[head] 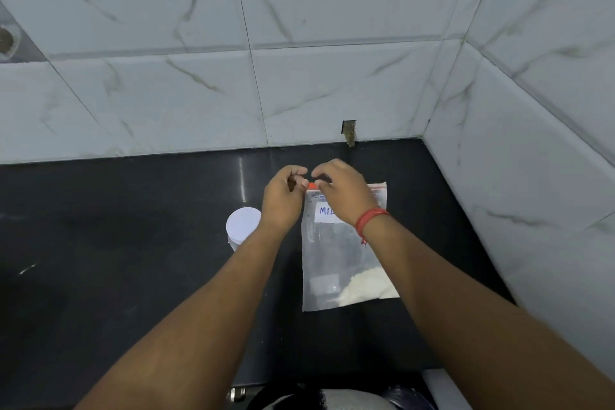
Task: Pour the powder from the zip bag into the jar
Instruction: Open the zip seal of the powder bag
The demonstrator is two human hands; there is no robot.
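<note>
Hands at bag's red seal: one clear plastic zip bag (336, 253) lies flat on my black counter (116, 243).
Left hand (283, 200) and right hand (342, 193) pinch its top edge; one white-lidded jar (241, 226) sits just left, partly behind my left wrist.

Open worktop to the left, walls closing in behind and on the right

The dark worktop (100, 243) lay bare left of the jar (242, 226); the jar stood just beside the zip bag (336, 263), leaving a narrow gap, while tiled walls (532, 143) boxed the far right corner.
</note>
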